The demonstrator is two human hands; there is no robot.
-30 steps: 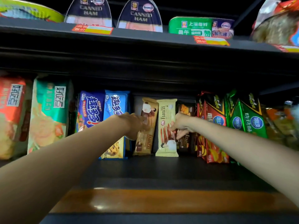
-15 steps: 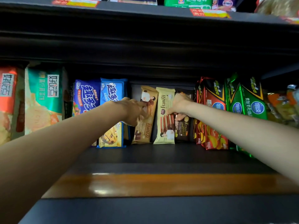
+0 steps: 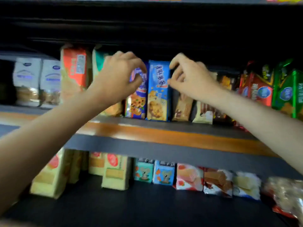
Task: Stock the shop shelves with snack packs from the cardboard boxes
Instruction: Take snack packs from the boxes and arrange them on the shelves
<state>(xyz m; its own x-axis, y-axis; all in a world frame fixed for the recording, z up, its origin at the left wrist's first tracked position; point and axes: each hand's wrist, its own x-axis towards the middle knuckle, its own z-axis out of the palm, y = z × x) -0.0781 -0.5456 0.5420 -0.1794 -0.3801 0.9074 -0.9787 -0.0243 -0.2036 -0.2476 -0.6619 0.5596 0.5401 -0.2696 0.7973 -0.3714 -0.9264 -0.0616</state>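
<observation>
Both my hands hover in front of the middle shelf (image 3: 164, 136). My left hand (image 3: 118, 79) has loosely curled fingers and covers the top of a dark-blue cookie pack (image 3: 136, 104). My right hand (image 3: 191, 81), also loosely curled, is at the right edge of a light-blue cookie pack (image 3: 157, 99); its fingertips are close to that edge. Neither hand visibly holds anything, though the frame is blurred. Below my right wrist stand a brown wafer pack (image 3: 182, 108) and a cream wafer pack (image 3: 203, 113), upright on the shelf.
Left of the cookies stand an orange snack pack (image 3: 73, 74) and white bags (image 3: 27, 79). Red packs (image 3: 259, 90) and green packs (image 3: 287, 95) fill the right. The lower shelf holds yellow cake packs (image 3: 114, 176) and several small snack packs (image 3: 164, 172).
Both hands have let go of the brown and cream wafer packs and drawn back toward me, leftward to the blue cookie packs. The view has tilted down, showing the lower shelf.
</observation>
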